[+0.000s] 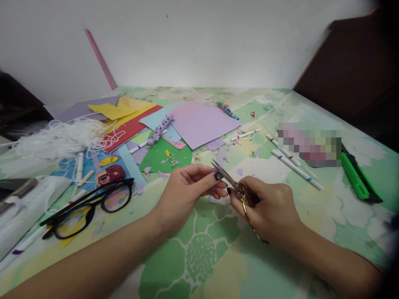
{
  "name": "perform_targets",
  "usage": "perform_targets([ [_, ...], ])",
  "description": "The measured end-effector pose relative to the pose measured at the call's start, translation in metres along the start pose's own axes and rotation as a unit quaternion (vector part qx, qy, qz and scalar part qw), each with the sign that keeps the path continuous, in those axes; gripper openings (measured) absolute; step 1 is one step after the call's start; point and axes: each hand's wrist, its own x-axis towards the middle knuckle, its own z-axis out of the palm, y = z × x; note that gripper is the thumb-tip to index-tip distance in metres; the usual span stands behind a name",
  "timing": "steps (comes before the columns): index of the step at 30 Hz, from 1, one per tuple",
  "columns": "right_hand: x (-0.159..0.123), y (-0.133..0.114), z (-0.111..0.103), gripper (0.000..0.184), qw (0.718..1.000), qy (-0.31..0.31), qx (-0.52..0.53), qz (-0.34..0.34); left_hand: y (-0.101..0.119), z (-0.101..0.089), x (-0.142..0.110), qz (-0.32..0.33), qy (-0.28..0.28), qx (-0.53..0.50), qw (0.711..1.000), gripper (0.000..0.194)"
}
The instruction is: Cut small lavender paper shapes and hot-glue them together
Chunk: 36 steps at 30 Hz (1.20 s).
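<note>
My right hand (268, 209) grips small gold scissors (232, 182), whose blades point up and left. My left hand (190, 187) pinches a small lilac paper piece (218, 169) at the blade tips; the piece is mostly hidden by my fingers. Both hands hover just above the green floral tablecloth (199, 257) near the table's front middle.
Coloured paper sheets, with a lilac one (201, 122) on top, lie beyond my hands amid paper scraps. Black glasses (90, 205) sit at the left, near white string (59, 139). White pens (296, 166) and a green utility knife (358, 178) lie at the right.
</note>
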Motion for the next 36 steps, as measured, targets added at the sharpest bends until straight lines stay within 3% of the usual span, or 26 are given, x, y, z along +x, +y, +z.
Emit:
perform_targets([
  [13,0.003,0.002,-0.007,0.026,0.999,-0.037,-0.012,0.019,0.001,-0.002,0.002,0.009,0.015,0.028,0.999,0.008],
  [36,0.006,0.011,-0.013,0.021,0.999,-0.05,-0.012,-0.013,0.005,-0.01,0.005,0.04,0.02,0.079,0.996,0.003],
])
